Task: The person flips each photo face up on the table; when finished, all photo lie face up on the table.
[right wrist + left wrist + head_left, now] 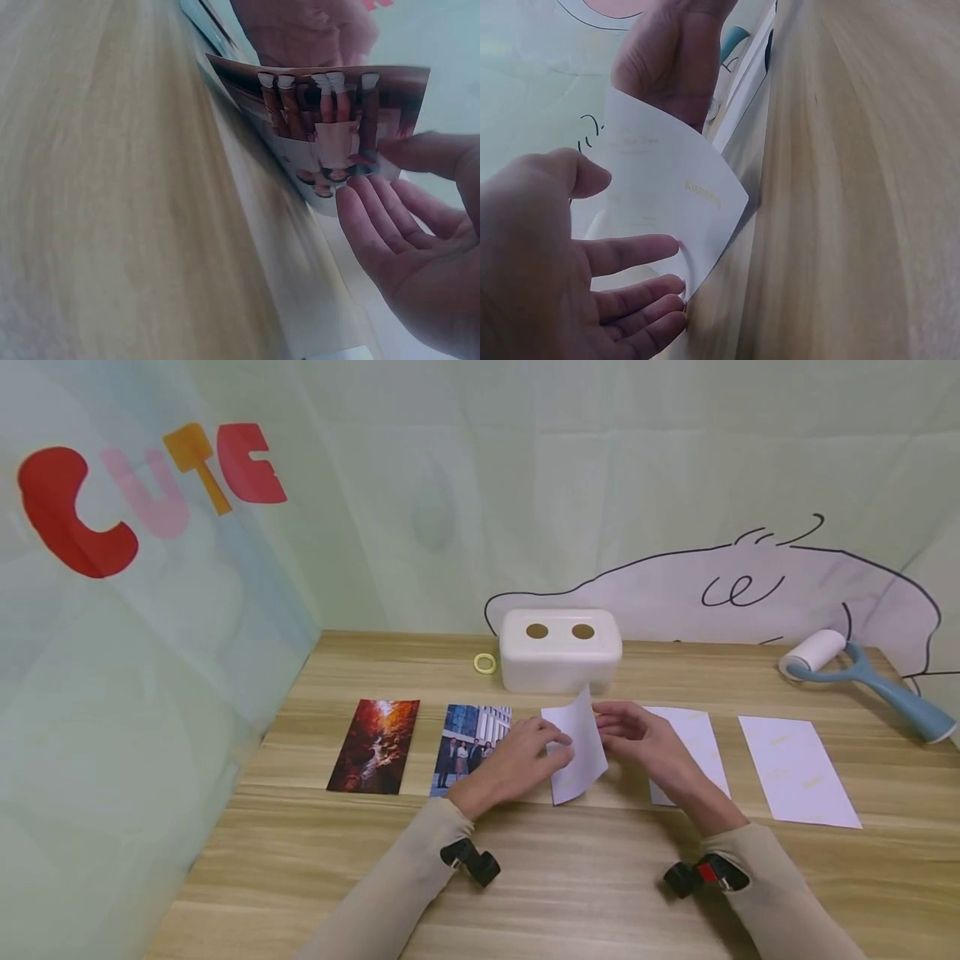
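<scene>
Now a thin, bendy photo print [588,760] stands tilted on the desk [555,877], in the middle of a row and between two hands. From the head, only its plain white back shows. The left wrist view lets us see small, pale yellow writing on that back. The right wrist view shows the shiny front: a picture of people in white shoes, upside down in that view.

The left hand [528,756] has loose, nearly straight fingers, with the tips against the white back. The right hand [641,743] has its fingers stretched out too, at the picture side. They are not curled round the print, and I cannot tell if the right thumb touches it.

To the left lie a red and orange forest photo [372,747] and a photo of people by tall buildings [461,747], partly hidden by the left hand. To the right are a white sheet [690,735], partly behind the right hand, and a slanted white sheet [798,768] with faint yellow marks.

Behind the print sits a smooth white box [560,652] with round corners and two round holes. A little yellow ring [484,664] lies beside it. Far right is a white roller with a blue handle [870,675]. The desk has streaky wood lines.
</scene>
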The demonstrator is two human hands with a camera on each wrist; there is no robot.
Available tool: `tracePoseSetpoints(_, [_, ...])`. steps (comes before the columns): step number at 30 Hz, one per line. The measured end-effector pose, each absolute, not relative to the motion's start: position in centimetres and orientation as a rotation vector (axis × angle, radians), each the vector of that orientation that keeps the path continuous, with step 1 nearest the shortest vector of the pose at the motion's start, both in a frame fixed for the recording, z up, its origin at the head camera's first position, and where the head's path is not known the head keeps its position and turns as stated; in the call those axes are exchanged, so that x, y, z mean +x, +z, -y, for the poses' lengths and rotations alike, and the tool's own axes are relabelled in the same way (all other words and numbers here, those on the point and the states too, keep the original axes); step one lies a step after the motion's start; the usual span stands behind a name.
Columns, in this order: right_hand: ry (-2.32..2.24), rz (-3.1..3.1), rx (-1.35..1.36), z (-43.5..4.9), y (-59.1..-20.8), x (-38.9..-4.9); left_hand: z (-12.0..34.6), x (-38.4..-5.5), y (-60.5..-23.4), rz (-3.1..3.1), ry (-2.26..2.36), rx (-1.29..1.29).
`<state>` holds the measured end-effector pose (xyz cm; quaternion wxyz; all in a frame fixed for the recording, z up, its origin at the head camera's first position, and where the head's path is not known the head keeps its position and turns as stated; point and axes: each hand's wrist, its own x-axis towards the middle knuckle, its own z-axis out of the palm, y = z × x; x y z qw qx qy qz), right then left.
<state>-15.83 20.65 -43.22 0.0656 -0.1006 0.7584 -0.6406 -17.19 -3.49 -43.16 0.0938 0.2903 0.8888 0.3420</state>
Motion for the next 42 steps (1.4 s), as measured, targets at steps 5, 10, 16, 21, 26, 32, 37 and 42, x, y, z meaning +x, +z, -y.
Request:
tracePoseSetpoints(5, [-1.889,-2.290,-0.410,-20.3,-43.6,-15.8,3.6,-17.2,-43.2,-2.600,1.137,0.830])
tracePoseSetpoints(10, [-1.827,-2.317,-0.488,-20.0,-43.8,-15.6,3.7,-17.2,-43.0,-2.556,1.243,0.699])
tracePoseSetpoints(16, [-1.781,-2.351,-0.541,-19.6,-44.0,-15.4,3.6,-16.8,-42.4,-2.514,1.327,0.544])
tracePoseSetpoints(21, [-1.775,-2.348,-0.561,-19.4,-43.8,-15.2,3.5,-16.8,-42.3,-2.506,1.407,0.467])
tracePoseSetpoints(26, [-1.782,-2.322,-0.567,-19.2,-43.5,-15.0,3.5,-16.8,-42.1,-2.383,1.570,0.422])
tracePoseSetpoints(32, [-1.829,-2.311,-0.619,-18.9,-43.3,-14.9,3.3,-16.8,-41.4,-2.188,1.787,0.355])
tracePoseSetpoints(37, [-1.859,-2.317,-0.665,-18.8,-43.3,-14.9,3.1,-16.6,-40.7,-2.181,1.843,0.310])
tracePoseSetpoints(42, [-1.840,-2.376,-0.639,-18.8,-43.4,-15.0,3.3,-16.5,-40.2,-2.176,1.870,0.276])
